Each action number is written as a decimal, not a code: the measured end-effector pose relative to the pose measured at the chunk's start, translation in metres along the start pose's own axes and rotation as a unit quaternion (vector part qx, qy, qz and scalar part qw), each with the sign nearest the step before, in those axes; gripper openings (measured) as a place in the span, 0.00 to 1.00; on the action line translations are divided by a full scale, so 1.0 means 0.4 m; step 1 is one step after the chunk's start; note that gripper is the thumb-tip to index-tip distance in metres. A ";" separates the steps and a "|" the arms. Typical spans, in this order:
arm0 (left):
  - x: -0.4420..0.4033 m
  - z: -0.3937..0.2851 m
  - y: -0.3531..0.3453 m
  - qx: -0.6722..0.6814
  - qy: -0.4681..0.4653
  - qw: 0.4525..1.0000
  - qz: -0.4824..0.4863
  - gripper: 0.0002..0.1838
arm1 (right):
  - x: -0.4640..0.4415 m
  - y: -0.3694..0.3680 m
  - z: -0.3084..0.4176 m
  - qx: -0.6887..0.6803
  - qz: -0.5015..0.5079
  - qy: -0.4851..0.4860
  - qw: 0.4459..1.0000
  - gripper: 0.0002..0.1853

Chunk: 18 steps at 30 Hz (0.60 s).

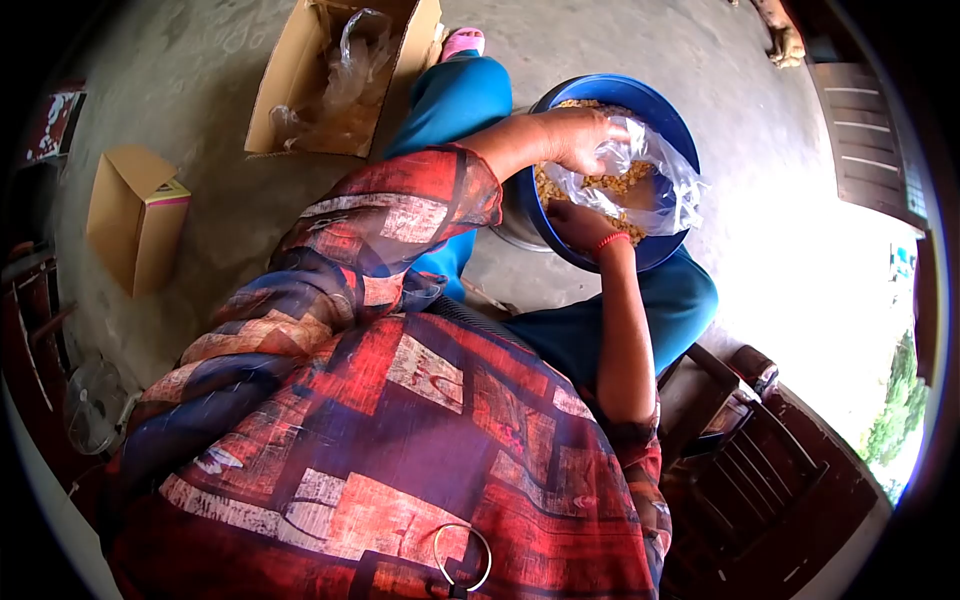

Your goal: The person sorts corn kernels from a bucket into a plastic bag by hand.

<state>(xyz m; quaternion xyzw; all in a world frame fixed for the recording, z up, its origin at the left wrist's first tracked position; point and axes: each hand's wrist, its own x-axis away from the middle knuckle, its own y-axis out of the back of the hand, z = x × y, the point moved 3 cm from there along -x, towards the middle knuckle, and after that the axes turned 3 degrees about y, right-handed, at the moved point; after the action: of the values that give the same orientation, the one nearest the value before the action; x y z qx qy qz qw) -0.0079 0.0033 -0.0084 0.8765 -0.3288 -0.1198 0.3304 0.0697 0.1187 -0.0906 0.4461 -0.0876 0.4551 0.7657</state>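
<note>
A blue tub (672, 115) stands between my legs with a layer of yellowish, grain-like pieces (625, 185) inside. Across its mouth lies a clear plastic bag (665, 160), crumpled and spread. My left hand (585, 140) reaches over the tub's far side, its fingers closed on the bag's edge. Lower down, against the pieces and the bag's near edge, my right hand (580, 225) is curled, with a red bracelet on the wrist. Its fingertips are hidden, so what it holds cannot be made out.
An open cardboard box (270, 95) holding clear plastic sits beyond my leg. A smaller carton (125, 220) stands on the concrete floor (215, 190) at the left. A fan (93, 405) is at the left edge, a dark wooden chair (750, 460) at lower right. An animal's paw (788, 48) shows at upper right.
</note>
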 end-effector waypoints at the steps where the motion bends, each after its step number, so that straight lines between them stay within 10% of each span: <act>1: 0.001 0.000 0.000 0.001 -0.001 1.000 0.000 0.29 | 0.005 0.007 0.008 0.000 0.000 -0.001 1.000 0.19; 3: 0.002 0.001 -0.002 -0.002 -0.006 1.000 0.005 0.28 | 0.030 0.045 0.065 -0.045 0.066 -0.125 0.989 0.16; 13: 0.002 0.004 0.002 -0.014 -0.002 0.999 -0.037 0.28 | 0.034 0.066 0.034 -0.090 0.002 -0.084 0.992 0.13; 18: -0.008 0.012 -0.003 -0.021 0.004 0.999 -0.043 0.29 | 0.076 0.112 0.099 -0.333 0.070 -0.044 0.939 0.13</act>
<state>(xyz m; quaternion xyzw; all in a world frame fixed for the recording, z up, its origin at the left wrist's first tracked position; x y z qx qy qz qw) -0.0116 0.0037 -0.0128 0.8833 -0.2868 -0.1376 0.3443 0.0633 0.1156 -0.0238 0.1775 -0.2988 0.4319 0.8323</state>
